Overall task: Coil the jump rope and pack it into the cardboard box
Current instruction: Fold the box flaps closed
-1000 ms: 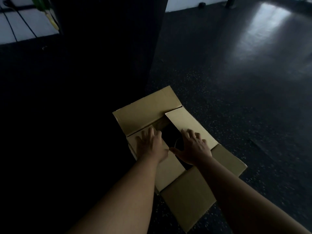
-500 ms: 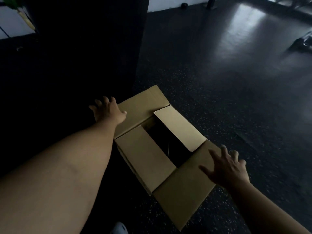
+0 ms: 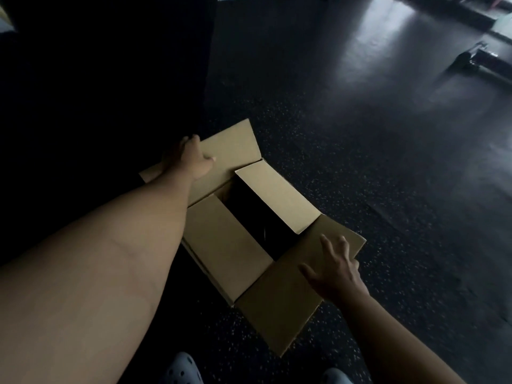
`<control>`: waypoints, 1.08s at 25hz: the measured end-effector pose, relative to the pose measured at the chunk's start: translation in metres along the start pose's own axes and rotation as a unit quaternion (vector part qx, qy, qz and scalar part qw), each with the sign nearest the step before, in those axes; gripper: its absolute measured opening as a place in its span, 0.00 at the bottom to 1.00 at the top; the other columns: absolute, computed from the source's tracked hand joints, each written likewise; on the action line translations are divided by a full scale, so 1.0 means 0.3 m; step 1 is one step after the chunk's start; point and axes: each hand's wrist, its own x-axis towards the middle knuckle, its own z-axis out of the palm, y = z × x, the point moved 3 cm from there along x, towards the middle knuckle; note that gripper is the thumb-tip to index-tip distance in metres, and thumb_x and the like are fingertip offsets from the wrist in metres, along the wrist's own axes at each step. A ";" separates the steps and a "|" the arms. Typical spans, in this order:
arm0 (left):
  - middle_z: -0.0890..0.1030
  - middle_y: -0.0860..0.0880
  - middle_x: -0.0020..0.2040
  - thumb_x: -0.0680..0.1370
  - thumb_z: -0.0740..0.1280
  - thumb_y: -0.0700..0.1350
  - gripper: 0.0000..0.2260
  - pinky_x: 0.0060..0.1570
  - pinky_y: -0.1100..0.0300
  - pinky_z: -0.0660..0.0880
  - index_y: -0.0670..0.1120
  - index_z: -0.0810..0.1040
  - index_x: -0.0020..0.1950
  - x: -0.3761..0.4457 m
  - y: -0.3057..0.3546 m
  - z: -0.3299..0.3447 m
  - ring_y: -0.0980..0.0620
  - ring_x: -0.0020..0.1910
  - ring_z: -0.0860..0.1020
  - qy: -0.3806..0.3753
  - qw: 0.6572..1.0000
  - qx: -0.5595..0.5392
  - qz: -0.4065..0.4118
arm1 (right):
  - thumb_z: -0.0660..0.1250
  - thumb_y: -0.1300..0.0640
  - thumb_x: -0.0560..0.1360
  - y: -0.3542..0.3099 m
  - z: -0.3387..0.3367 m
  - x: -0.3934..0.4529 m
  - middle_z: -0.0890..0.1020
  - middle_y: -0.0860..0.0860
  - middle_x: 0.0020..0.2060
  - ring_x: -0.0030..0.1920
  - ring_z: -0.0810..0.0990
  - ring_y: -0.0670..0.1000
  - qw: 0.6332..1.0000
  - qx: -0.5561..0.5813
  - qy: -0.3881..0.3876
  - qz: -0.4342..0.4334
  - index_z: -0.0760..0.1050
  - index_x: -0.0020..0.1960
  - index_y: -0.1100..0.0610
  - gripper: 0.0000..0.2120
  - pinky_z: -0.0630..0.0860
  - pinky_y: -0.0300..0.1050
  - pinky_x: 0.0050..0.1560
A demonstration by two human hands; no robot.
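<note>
A brown cardboard box (image 3: 224, 239) sits on the dark floor in the middle of the head view. Its two short flaps are folded partly inward, leaving a dark gap where a thin curve of the jump rope (image 3: 264, 234) faintly shows. My left hand (image 3: 191, 159) grips the outer edge of the far long flap, fingers curled behind it. My right hand (image 3: 336, 268) lies on the near long flap with fingers spread, at its right edge.
The floor is dark speckled rubber. A black wall or mat (image 3: 105, 79) rises at the left behind the box. A dark piece of equipment (image 3: 482, 60) lies at the far right. My two light perforated shoes (image 3: 180, 370) show at the bottom edge.
Both hands left the short inner flaps and moved outward. The left went to the far long flap and took hold of its edge; the right settled on the near long flap.
</note>
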 end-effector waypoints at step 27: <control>0.72 0.53 0.67 0.75 0.68 0.49 0.22 0.56 0.52 0.75 0.56 0.75 0.70 -0.222 0.200 0.202 0.48 0.64 0.74 -0.256 0.886 0.178 0.342 | 0.67 0.37 0.76 -0.363 0.047 0.182 0.62 0.51 0.78 0.75 0.62 0.62 0.977 -0.043 0.074 -0.194 0.57 0.80 0.49 0.38 0.73 0.63 0.67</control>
